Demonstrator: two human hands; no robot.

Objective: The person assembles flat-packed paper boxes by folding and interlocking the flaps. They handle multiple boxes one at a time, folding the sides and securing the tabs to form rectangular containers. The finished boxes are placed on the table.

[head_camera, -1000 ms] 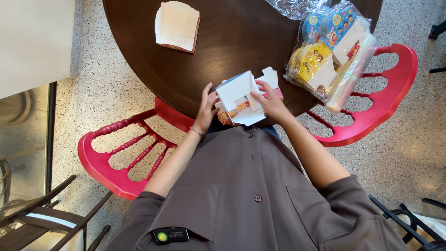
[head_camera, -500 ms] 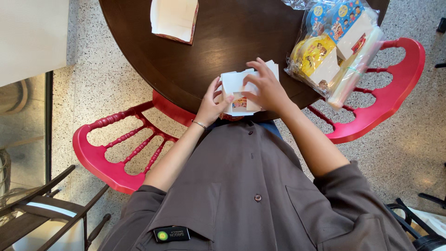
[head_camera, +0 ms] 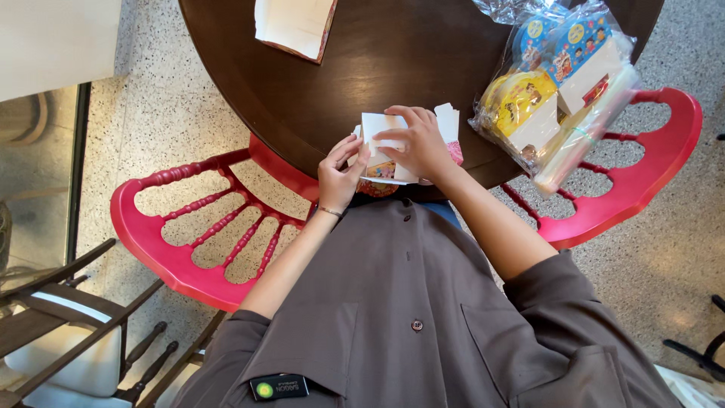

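At table edge: both hands fold white carton (head_camera: 389,143); plastic-wrapped colourful cartons (head_camera: 555,91) right

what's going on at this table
A person in a grey shirt sits at a dark round table and works a small white cardboard box with both hands at the near edge. The right hand lies over the top of it, and the left hand pinches its left side. A clear bag of colourful flat boxes lies to the right, and another white folded box sits at the far side. Red chairs stand on either side.
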